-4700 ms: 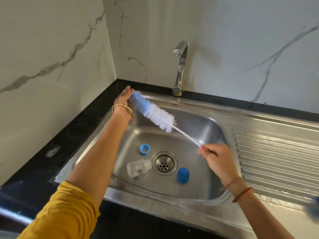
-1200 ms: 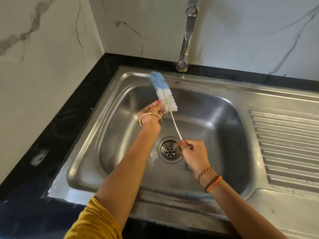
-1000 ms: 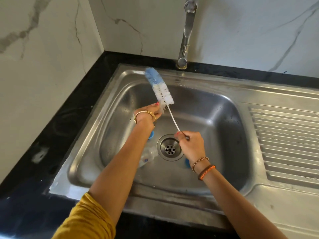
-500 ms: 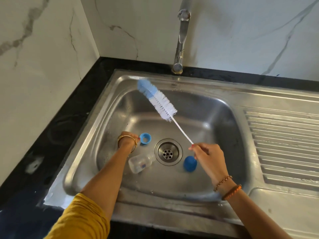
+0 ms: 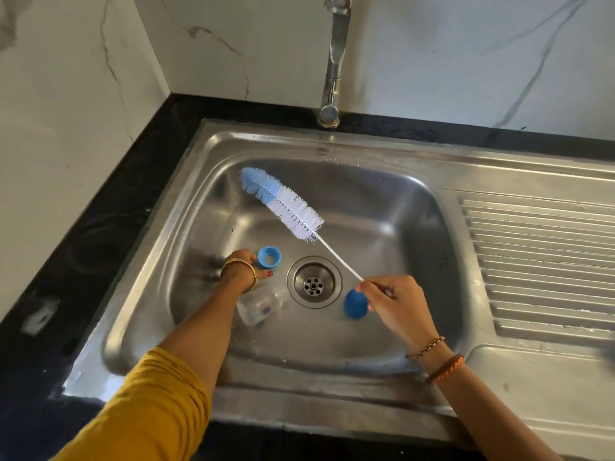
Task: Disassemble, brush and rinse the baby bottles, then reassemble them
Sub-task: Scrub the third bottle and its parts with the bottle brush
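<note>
My right hand [image 5: 394, 302] pinches the thin white handle of the bottle brush [image 5: 283, 204], whose blue-and-white bristle head slants up to the left over the steel sink [image 5: 382, 194]. My left hand [image 5: 244, 266] is down on the sink floor, its thumb straight. Its fingertips sit against the left edge of the blue screw ring [image 5: 269, 256], which shows whole. A clear bottle body [image 5: 259, 304] lies on its side, partly under my left wrist. A blue dome cap [image 5: 353, 307] lies beside my right hand.
The drain [image 5: 314, 286] is between the bottle and the cap. A tap [image 5: 332, 61] stands at the back with no water running. The ribbed drainboard [image 5: 539, 261] lies to the right, black counter [image 5: 116, 211] to the left, marble walls behind.
My left hand let go of the brush's bristles and dropped to the sink floor beside the blue ring. My right hand kept the handle and swung the brush lower and flatter.
</note>
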`<state>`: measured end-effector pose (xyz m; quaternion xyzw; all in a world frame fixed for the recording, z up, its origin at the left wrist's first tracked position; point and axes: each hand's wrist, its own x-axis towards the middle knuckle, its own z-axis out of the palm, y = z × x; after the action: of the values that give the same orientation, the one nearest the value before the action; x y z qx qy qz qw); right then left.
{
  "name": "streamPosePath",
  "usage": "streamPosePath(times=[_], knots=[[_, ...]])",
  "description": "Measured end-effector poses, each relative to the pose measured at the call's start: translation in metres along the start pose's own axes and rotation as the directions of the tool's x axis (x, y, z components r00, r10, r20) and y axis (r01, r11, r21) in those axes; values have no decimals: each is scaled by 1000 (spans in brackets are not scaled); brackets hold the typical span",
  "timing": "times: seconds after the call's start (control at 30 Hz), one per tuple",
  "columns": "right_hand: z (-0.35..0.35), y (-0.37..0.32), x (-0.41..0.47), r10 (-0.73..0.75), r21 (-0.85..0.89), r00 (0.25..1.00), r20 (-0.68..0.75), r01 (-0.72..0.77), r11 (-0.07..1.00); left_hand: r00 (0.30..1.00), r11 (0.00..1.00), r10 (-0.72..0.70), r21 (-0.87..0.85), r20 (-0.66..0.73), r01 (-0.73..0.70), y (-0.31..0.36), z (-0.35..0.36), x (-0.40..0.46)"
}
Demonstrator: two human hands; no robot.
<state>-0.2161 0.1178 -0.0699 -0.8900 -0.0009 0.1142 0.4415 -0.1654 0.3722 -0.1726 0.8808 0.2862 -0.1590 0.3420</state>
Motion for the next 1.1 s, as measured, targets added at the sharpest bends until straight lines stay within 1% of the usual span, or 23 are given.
streamPosePath(times=[0.17, 0.23, 0.3, 0.37, 0.43, 0.5, 0.57, 0.63, 0.67, 0.73, 0.77, 0.83, 0.9, 0.97, 1.0, 1.07, 1.1], knots=[[-3, 5, -1, 24, 81, 999, -43, -21, 996, 995, 998, -61, -14, -79, 60, 9, -14, -2], [-6, 7, -2, 27, 95, 998, -56, -21, 995, 992, 999, -23, -46, -126, 17, 14, -19, -4], [-8, 9, -3, 32, 113, 997, -68, -24, 993, 986, 993, 41, -105, -161, -58, 24, -20, -10], [-11, 10, -5, 29, 114, 997, -78, -20, 993, 980, 981, 111, -139, -166, -134, 37, -15, -20], [-15, 12, -7, 27, 122, 996, -79, -17, 992, 983, 968, 150, -187, -110, -169, 49, -7, -27], [-22, 15, -9, 29, 145, 996, -84, -16, 989, 989, 946, 150, -291, -7, -146, 60, 3, -34], [-32, 18, -11, 25, 148, 995, -95, -10, 989, 983, 935, 169, -328, 75, -136, 70, 12, -42], [-42, 21, -13, 47, 165, 993, -112, -28, 986, 966, 942, 230, -276, 119, -191, 79, 26, -51], [-46, 22, -15, 63, 174, 991, -117, -42, 984, 954, 949, 261, -220, 145, -227, 84, 34, -56], [-57, 26, -18, 95, 191, 989, -117, -72, 979, 923, 953, 298, -23, 242, -302, 97, 52, -67], [-61, 27, -19, 110, 208, 987, -114, -85, 974, 903, 937, 300, 82, 307, -340, 103, 60, -71], [-70, 31, -22, 110, 241, 988, -107, -81, 967, 850, 872, 281, 251, 445, -419, 115, 78, -78], [-78, 38, -28, 77, 243, 993, -92, -53, 969, 815, 780, 262, 384, 517, -495, 124, 95, -85], [-85, 45, -36, 34, 222, 996, -81, -15, 975, 829, 695, 243, 506, 503, -511, 130, 108, -90], [-88, 49, -40, 24, 214, 997, -78, -6, 977, 845, 679, 232, 542, 481, -495, 132, 112, -91], [-93, 55, -45, 19, 211, 997, -71, -4, 977, 865, 695, 215, 552, 453, -462, 132, 116, -90], [-95, 57, -46, 13, 206, 998, -67, 1, 979, 871, 722, 211, 531, 443, -444, 131, 114, -90]])
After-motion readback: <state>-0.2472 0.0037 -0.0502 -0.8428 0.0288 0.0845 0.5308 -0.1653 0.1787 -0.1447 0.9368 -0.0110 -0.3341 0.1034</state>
